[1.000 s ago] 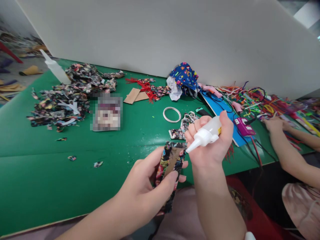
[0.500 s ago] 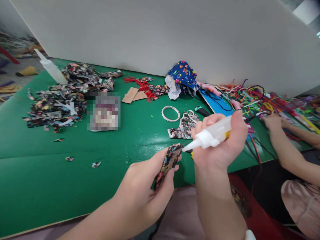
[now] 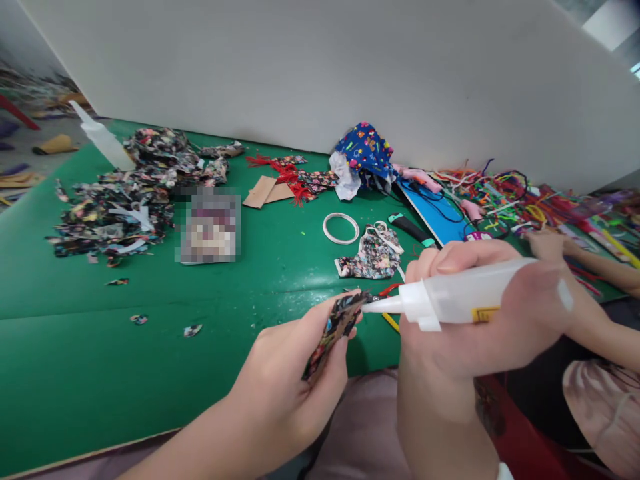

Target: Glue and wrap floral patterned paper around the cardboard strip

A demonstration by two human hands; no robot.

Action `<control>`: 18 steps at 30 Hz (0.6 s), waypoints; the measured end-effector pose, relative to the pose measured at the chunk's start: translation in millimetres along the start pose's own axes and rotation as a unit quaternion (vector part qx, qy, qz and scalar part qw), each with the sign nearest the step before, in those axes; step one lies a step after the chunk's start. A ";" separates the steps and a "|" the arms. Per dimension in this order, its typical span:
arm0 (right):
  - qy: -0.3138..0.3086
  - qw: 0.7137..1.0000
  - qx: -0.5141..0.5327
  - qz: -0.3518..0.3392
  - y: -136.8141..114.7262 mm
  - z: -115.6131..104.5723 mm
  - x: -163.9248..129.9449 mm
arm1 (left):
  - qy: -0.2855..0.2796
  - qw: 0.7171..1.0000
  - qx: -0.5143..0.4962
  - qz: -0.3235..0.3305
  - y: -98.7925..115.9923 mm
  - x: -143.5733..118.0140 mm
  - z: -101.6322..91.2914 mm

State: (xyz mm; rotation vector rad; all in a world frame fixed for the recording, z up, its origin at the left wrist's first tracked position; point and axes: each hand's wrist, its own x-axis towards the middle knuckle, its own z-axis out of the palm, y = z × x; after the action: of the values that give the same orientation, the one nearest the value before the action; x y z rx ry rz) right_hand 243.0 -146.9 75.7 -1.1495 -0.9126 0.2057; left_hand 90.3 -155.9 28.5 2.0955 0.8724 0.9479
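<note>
While the left grip point(image 3: 287, 373) pinches a black floral-fabric strip point(image 3: 335, 328), the right grip point(image 3: 450, 350) clasps a translucent plastic squeeze bottle point(image 3: 455, 293), its white nozzle point(image 3: 387, 305) at the strip's upper edge; squeeze lightly.

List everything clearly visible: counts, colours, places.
Table: 1, green, across view
Panel: 1, grey, back
Other bottle: 1, whitish, far left
Scraps: uncounted, floral, left
Pixelated item: 1, mixed, beside scraps
Cardboard: 2, brown, far middle
Fringe: uncounted, red, beside cardboard
Cloth bundle: 1, blue, far edge
Ring: 1, white, middle
Floral cloth: 1, multicoloured, beside ring
Slim tool: 1, black and teal, by ring
Board: 1, blue, right
Pink tools: 2, pink, near board
Strands: uncounted, multicoloured, far right
Co-worker's arms: 2, bare, far right
Held piece: 1, floral black, front middle
Held bottle: 1, whitish, front right
Left hand: 1, bare, front middle
Right hand: 1, bare, front right
</note>
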 end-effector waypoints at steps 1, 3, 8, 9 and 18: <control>0.002 1.000 0.007 0.002 -0.1 0.5 0.3 | 0.004 1.000 -0.003 0.006 0.0 0.3 0.2; 0.004 0.999 0.034 0.006 -0.4 1.7 0.5 | 0.009 1.000 -0.011 0.014 -0.2 0.5 0.3; 0.028 0.997 0.071 -0.001 0.8 2.2 -0.6 | 0.000 0.999 -0.050 -0.001 0.0 -0.6 0.0; 0.034 0.997 0.075 -0.011 1.1 1.4 -0.8 | -0.004 0.997 -0.070 -0.009 0.5 -0.7 -0.1; -0.029 0.995 0.001 -0.099 -14.1 -7.0 -10.4 | -0.043 0.938 -0.301 -0.168 8.6 4.0 -1.9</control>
State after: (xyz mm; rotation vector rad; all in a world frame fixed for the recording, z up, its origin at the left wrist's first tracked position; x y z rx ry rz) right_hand 237.2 -163.9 81.5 -1.0482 -1.0708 0.0782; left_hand 93.4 -156.9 37.6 1.4000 0.7433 0.8016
